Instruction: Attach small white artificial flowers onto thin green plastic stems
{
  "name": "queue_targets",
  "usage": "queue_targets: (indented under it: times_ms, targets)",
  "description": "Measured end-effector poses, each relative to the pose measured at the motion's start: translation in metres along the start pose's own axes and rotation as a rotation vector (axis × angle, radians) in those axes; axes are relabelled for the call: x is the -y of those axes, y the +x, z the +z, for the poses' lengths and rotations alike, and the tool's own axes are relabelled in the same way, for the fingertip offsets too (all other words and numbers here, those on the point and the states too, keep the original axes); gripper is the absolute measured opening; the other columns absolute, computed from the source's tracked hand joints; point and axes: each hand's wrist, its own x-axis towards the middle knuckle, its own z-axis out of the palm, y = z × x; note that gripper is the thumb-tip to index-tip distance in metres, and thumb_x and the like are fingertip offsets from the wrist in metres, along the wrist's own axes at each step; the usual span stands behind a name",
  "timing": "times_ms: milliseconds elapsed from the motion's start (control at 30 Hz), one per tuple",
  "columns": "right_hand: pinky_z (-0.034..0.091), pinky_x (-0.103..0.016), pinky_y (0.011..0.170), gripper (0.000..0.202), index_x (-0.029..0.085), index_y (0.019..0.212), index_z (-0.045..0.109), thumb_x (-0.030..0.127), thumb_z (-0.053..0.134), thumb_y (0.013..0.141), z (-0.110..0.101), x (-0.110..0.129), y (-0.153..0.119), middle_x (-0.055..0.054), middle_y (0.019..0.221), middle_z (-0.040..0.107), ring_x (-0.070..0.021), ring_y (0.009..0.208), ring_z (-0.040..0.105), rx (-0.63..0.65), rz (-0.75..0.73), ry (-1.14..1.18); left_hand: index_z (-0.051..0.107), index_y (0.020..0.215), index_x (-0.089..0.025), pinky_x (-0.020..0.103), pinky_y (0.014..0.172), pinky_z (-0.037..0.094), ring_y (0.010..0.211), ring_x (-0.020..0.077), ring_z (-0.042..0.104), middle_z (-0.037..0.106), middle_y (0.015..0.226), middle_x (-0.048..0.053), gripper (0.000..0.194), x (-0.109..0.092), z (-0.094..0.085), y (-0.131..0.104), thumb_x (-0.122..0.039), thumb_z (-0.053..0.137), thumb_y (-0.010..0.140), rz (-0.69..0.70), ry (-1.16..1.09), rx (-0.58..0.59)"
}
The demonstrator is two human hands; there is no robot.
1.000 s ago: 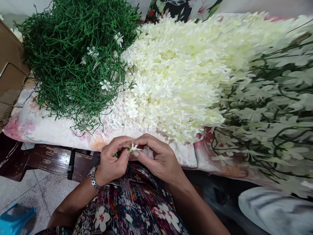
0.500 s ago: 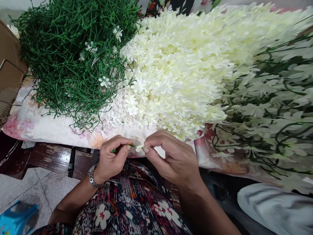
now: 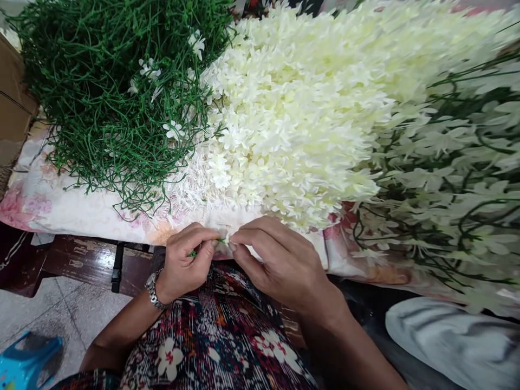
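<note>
My left hand (image 3: 189, 257) is closed in a pinch on a green plastic stem (image 3: 221, 240), whose tip sticks out past the thumb and forefinger. Facing it, my right hand (image 3: 280, 257) pinches a small white artificial flower (image 3: 228, 236), mostly hidden by the fingertips. The stem tip and the flower meet between the two hands; whether one sits inside the other I cannot tell. Just beyond lies a heap of loose white flower heads (image 3: 292, 119). At the left rises a tangled pile of green stems (image 3: 109, 92), with a few white blossoms on it.
Thin white stamens (image 3: 190, 187) lie scattered between the piles on the flowered cloth (image 3: 89, 214). Finished-looking stems with white flowers (image 3: 447, 206) are heaped at the right. A cardboard box (image 3: 14, 92) stands at the far left, a blue plastic stool (image 3: 30, 360) on the floor.
My right hand has moved left, bringing the white flower against the green stem's tip. The left hand keeps its pinch almost in place. The view has shifted slightly.
</note>
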Motion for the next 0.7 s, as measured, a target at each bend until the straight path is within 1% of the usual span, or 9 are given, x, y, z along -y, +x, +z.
queue_targets:
  times_ms: [100, 367, 700]
  targets:
    - [0.044, -0.026, 0.063, 0.008, 0.014, 0.079, 0.051, 0.009, 0.049, 0.073, 0.004, 0.000, -0.001, -0.004, 0.071, 0.055, -0.0125, 0.069, 0.050, -0.014, -0.002, 0.005, 0.058, 0.080, -0.013, 0.021, 0.055, 0.039, 0.060, 0.0084, 0.049, 0.054, 0.065, 0.001, 0.016, 0.004, 0.001, 0.000, -0.002, 0.049, 0.072, 0.018, 0.034, 0.009]
    - [0.045, -0.025, 0.059, 0.009, 0.012, 0.079, 0.051, 0.006, 0.050, 0.072, 0.014, -0.004, -0.003, -0.005, 0.069, 0.054, -0.0119, 0.067, 0.051, -0.069, 0.048, 0.073, 0.058, 0.078, -0.013, 0.022, 0.054, 0.040, 0.059, 0.0088, 0.049, 0.054, 0.063, 0.001, 0.014, 0.011, 0.005, 0.002, -0.004, 0.049, 0.072, 0.026, 0.016, 0.015]
    - [0.044, -0.023, 0.058, 0.007, 0.014, 0.078, 0.050, 0.008, 0.048, 0.075, 0.021, -0.006, -0.006, -0.003, 0.067, 0.053, -0.0104, 0.066, 0.050, -0.051, 0.107, 0.101, 0.056, 0.074, -0.013, 0.021, 0.051, 0.038, 0.055, 0.0079, 0.046, 0.050, 0.059, 0.000, 0.011, 0.016, 0.007, 0.001, -0.005, 0.049, 0.072, 0.068, 0.081, 0.009]
